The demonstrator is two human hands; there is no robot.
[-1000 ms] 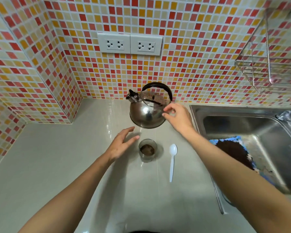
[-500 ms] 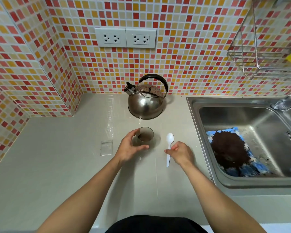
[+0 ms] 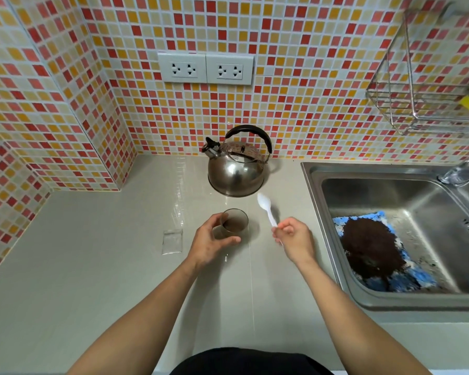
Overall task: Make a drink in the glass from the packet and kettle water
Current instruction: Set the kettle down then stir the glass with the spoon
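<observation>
A small clear glass (image 3: pixel 234 222) with brown liquid stands on the pale counter (image 3: pixel 92 266). My left hand (image 3: pixel 210 242) wraps around its left side and front. My right hand (image 3: pixel 293 238) pinches the handle of a white plastic spoon (image 3: pixel 266 208), lifted off the counter with its bowl pointing up toward the kettle. The steel kettle (image 3: pixel 236 169) with a black handle stands upright behind the glass, near the wall. A clear, flat packet (image 3: pixel 172 241) lies on the counter left of my left hand.
A steel sink (image 3: pixel 390 190) lies to the right, holding a blue cloth (image 3: pixel 406 280) covered in dark grounds. A tap (image 3: pixel 460 171) sits at its far corner. A wire rack (image 3: pixel 423 85) with a yellow sponge hangs on the tiled wall. Two sockets (image 3: pixel 205 69) sit above the kettle.
My right hand left the kettle, came down to the spoon, gripped it and lifted it off the counter. My left hand closed around the glass.
</observation>
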